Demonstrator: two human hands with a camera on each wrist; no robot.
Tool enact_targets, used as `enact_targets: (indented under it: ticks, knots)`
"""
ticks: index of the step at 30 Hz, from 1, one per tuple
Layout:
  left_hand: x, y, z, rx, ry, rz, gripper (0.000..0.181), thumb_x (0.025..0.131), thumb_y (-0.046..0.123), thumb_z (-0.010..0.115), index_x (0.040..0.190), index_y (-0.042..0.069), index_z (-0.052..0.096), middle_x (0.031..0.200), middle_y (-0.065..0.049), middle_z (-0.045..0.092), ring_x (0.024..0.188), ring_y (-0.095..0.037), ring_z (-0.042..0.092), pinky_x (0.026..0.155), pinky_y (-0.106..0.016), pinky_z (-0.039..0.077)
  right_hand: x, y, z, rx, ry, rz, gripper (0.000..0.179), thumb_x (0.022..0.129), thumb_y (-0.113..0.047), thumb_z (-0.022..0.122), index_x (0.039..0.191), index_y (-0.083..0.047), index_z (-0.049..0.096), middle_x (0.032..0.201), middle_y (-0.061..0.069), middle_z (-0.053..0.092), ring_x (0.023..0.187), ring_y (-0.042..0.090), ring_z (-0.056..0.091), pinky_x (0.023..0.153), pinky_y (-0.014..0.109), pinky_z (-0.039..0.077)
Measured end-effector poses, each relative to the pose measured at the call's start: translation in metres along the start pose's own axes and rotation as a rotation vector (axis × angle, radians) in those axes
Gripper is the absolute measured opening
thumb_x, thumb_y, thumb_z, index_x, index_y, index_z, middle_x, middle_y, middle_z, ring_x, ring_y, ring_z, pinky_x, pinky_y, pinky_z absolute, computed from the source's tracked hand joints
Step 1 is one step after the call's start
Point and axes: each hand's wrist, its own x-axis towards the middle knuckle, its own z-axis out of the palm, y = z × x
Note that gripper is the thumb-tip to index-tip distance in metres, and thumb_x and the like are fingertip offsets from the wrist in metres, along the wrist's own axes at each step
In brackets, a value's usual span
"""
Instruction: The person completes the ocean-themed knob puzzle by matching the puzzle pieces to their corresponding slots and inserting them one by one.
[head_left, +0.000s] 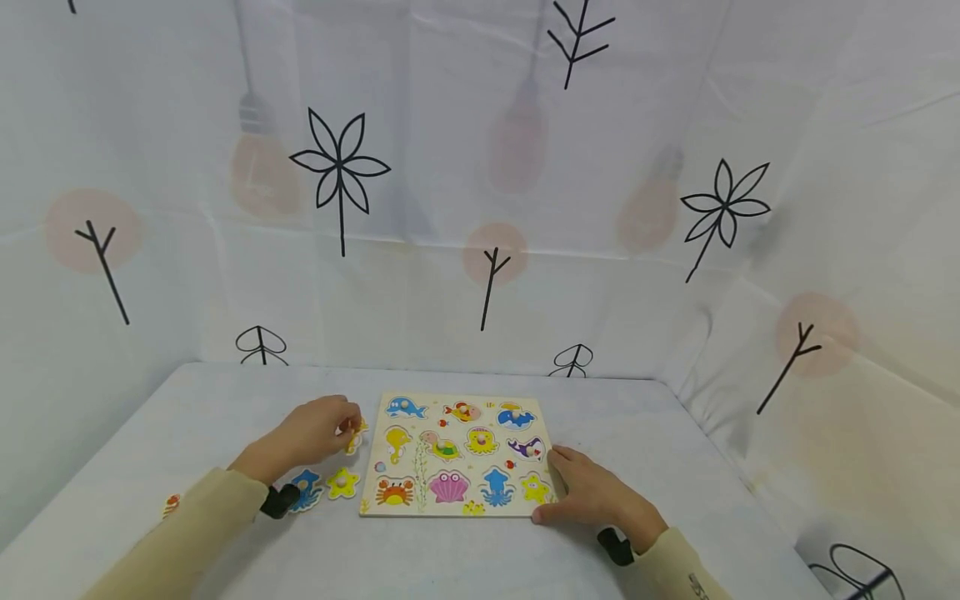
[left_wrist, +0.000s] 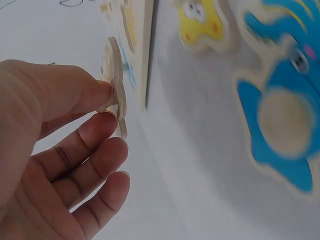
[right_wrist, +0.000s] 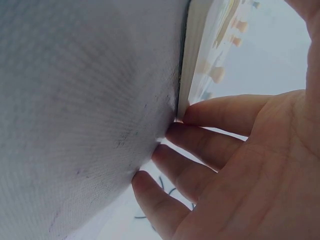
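My left hand (head_left: 318, 429) is just left of the puzzle board (head_left: 457, 510), holding a yellow puzzle piece (head_left: 356, 437) off the table. Thumb and index finger pinch its knob, and in the left wrist view the piece (left_wrist: 118, 85) stands edge-on; its full picture is hidden. At the board's right edge, my right hand (head_left: 588, 492) lies with fingers fairly straight, the index fingertip touching the side and the thumb near the front corner. The board carries sea animal pictures, several with knobbed pieces on them.
A blue octopus-like piece (head_left: 306, 490) and a yellow star piece (head_left: 342, 482) lie on the white table left of the board. Partly behind the left sleeve is a red-and-orange piece (head_left: 171, 504). Printed white cloth (head_left: 435, 300) rises behind the table.
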Motion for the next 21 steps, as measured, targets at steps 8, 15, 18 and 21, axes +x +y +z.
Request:
enact_targets:
  ticks: [8,15,18,21]
  knots:
    - [0.015,0.022,0.011,-0.011,-0.013,0.052,0.008,0.085,0.013,0.068,0.085,0.019,0.063,0.079,0.008,0.051,0.073,-0.012,0.047,0.07,-0.031,0.043,0.002,0.001,0.001,0.006,-0.009,0.018,0.112,0.057,-0.063,0.08,0.146,-0.009,0.038,0.15,0.011,0.034,0.135,0.033,0.034,0.106,0.055,0.028]
    - [0.025,0.035,0.019,-0.044,-0.038,0.057,0.006,0.085,0.012,0.067,0.085,0.018,0.064,0.078,0.008,0.05,0.073,-0.012,0.047,0.069,-0.031,0.042,0.001,0.0,0.001,0.007,-0.015,0.022,0.112,0.057,-0.063,0.08,0.145,-0.009,0.039,0.15,0.011,0.034,0.135,0.033,0.034,0.106,0.055,0.028]
    - [0.029,0.039,0.022,-0.059,-0.05,0.039,0.006,0.085,0.013,0.067,0.085,0.018,0.064,0.077,0.007,0.051,0.073,-0.012,0.047,0.069,-0.031,0.041,0.001,0.0,0.0,-0.001,-0.012,0.019,0.111,0.057,-0.063,0.08,0.145,-0.009,0.039,0.15,0.011,0.035,0.134,0.033,0.035,0.105,0.055,0.029]
    - [0.032,0.041,0.024,-0.07,-0.064,0.032,0.006,0.084,0.012,0.067,0.084,0.017,0.064,0.076,0.007,0.051,0.072,-0.013,0.047,0.068,-0.032,0.041,0.0,0.001,0.0,-0.003,-0.009,0.018,0.111,0.057,-0.063,0.08,0.145,-0.009,0.04,0.149,0.011,0.035,0.134,0.033,0.035,0.105,0.055,0.03]
